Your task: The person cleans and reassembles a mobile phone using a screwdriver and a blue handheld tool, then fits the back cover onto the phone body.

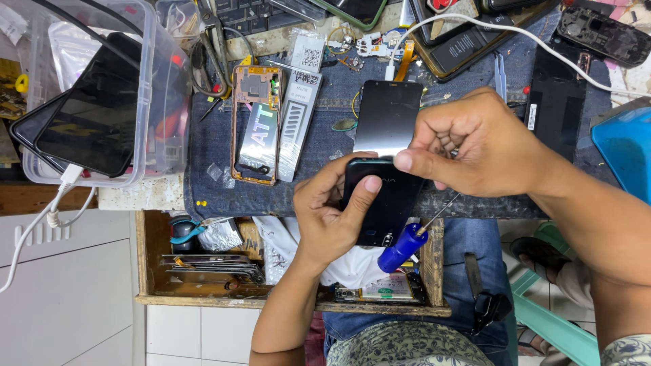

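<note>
while the left hand (332, 210) grips a black phone (380, 203), the right hand (475, 146) pinches a blue-handled screwdriver (407, 245).
a long silver packet (296, 129) with a white square label lies on the denim mat (210, 163).

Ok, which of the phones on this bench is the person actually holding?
The black phone at the bench edge, gripped by the left hand with the right hand on its top. The phone frame with orange edges and the dark phones on the plastic tub lie untouched.
</note>
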